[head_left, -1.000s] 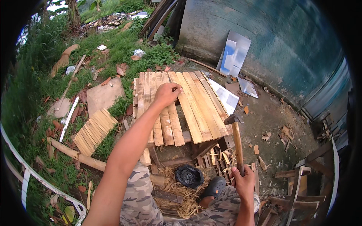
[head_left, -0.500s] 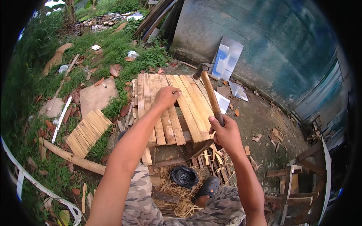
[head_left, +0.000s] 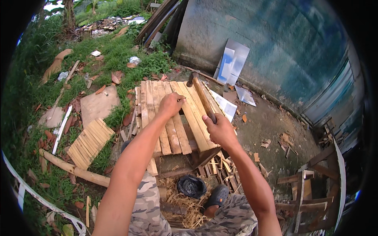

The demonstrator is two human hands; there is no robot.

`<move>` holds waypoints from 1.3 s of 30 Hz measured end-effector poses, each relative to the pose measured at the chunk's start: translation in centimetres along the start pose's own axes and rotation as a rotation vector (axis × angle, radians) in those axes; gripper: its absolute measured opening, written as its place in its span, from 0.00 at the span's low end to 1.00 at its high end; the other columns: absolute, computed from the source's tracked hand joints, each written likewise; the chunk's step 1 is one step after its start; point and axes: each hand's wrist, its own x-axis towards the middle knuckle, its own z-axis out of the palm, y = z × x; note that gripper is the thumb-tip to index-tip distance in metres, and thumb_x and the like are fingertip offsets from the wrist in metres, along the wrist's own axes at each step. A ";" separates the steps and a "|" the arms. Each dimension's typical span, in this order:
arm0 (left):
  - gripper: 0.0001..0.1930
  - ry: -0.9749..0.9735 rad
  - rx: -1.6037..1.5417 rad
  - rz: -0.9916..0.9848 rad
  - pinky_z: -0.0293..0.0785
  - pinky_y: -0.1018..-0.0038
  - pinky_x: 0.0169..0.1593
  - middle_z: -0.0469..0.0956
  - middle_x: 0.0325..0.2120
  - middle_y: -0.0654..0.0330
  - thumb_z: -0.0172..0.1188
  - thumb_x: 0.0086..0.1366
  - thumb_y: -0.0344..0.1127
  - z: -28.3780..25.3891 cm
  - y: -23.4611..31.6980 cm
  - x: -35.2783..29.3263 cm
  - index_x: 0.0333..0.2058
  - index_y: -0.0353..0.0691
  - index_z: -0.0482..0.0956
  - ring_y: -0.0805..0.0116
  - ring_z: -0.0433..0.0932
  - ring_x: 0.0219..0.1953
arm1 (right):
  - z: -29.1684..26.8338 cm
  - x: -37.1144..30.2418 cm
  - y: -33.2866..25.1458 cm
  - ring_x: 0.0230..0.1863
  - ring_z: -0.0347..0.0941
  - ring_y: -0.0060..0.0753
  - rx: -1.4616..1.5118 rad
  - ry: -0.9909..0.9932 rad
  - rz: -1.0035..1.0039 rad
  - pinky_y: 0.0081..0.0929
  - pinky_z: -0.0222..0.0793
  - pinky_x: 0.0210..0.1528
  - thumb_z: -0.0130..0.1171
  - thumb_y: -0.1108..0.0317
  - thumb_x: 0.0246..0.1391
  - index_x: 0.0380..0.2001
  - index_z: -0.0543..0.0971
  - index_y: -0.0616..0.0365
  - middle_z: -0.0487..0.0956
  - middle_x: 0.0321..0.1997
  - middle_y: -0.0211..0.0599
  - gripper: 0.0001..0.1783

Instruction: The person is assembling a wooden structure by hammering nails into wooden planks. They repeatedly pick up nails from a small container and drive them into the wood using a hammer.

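My right hand [head_left: 222, 131] grips the wooden handle of a hammer [head_left: 204, 96]. Its dark metal head is raised over the far end of a row of pale wooden slats [head_left: 172, 125] laid side by side on a low wooden frame. My left hand [head_left: 171, 104] rests on the slats, thumb and fingertips pinched together beside the gap between two of them. Whatever the pinch holds is too small to make out. Toward the near end, that gap widens and shows the dark space underneath.
Beside my foot, a black plastic-lined container [head_left: 191, 186] sits among wood shavings. A bundle of short slats [head_left: 90, 142] and a bamboo pole [head_left: 75, 169] lie at left. Wooden framing [head_left: 301, 196] stands at right, and a blue-green wall [head_left: 271, 51] rises behind.
The hammer and my right hand have moved left and slightly up, bringing the hammer head closer to my left hand. My left hand keeps its pinch at the same spot on the slats.
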 end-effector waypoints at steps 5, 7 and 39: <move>0.14 -0.015 -0.031 -0.006 0.76 0.59 0.51 0.84 0.40 0.48 0.65 0.64 0.41 -0.1 0.3 0.0 0.43 0.38 0.88 0.47 0.82 0.43 | -0.1 -0.3 0.5 0.22 0.79 0.42 -0.087 -0.076 0.029 0.41 0.73 0.29 0.57 0.49 0.66 0.35 0.77 0.70 0.79 0.23 0.48 0.27; 0.15 -0.020 -0.012 -0.007 0.76 0.59 0.51 0.84 0.40 0.49 0.65 0.64 0.41 -0.1 0.4 0.0 0.43 0.38 0.88 0.47 0.82 0.44 | -0.2 -0.2 0.7 0.26 0.80 0.48 -0.152 -0.059 0.023 0.44 0.73 0.34 0.57 0.49 0.65 0.34 0.77 0.70 0.80 0.24 0.52 0.27; 0.15 0.007 0.007 0.043 0.79 0.64 0.43 0.84 0.39 0.49 0.67 0.65 0.40 0.2 -0.6 0.4 0.42 0.34 0.87 0.56 0.85 0.34 | 0.5 0.0 1.0 0.41 0.80 0.58 -0.050 -0.013 -0.092 0.47 0.72 0.47 0.60 0.56 0.62 0.40 0.77 0.70 0.82 0.36 0.60 0.22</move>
